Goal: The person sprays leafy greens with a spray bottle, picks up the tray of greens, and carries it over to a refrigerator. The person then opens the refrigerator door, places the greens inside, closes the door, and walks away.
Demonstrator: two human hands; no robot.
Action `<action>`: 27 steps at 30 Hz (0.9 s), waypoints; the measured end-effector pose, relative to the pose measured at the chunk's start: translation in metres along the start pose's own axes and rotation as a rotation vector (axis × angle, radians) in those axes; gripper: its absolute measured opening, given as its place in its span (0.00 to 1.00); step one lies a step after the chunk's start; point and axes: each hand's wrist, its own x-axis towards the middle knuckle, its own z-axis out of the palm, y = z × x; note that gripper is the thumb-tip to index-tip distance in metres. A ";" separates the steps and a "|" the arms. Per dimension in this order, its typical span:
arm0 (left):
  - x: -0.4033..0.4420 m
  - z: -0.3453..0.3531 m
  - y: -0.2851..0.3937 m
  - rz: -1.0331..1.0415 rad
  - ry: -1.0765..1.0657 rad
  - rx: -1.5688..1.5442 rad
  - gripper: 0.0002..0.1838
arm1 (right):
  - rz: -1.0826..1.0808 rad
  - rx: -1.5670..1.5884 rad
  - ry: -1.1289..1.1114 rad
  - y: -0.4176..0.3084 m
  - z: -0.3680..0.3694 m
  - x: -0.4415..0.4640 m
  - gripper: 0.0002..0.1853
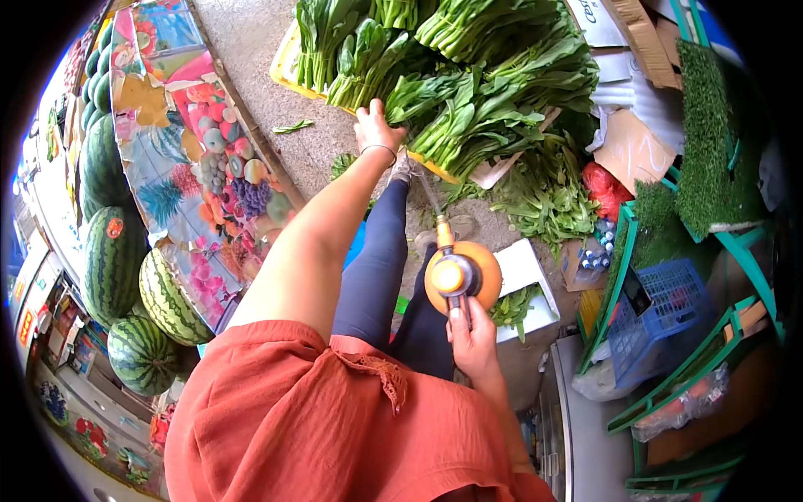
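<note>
The right hand [474, 341] holds an orange sprayer [462, 279]; the left hand [378, 132] reaches leafy greens [435, 105].

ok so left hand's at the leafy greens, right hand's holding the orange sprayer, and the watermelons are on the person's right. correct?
One fix: the watermelons are on the person's left, per the head view. Left hand at the leafy greens and right hand holding the orange sprayer both stand.
</note>
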 end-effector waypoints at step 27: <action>0.147 -0.119 -0.001 0.196 0.337 -0.211 0.45 | -0.115 -0.065 -0.094 -0.081 0.021 0.052 0.09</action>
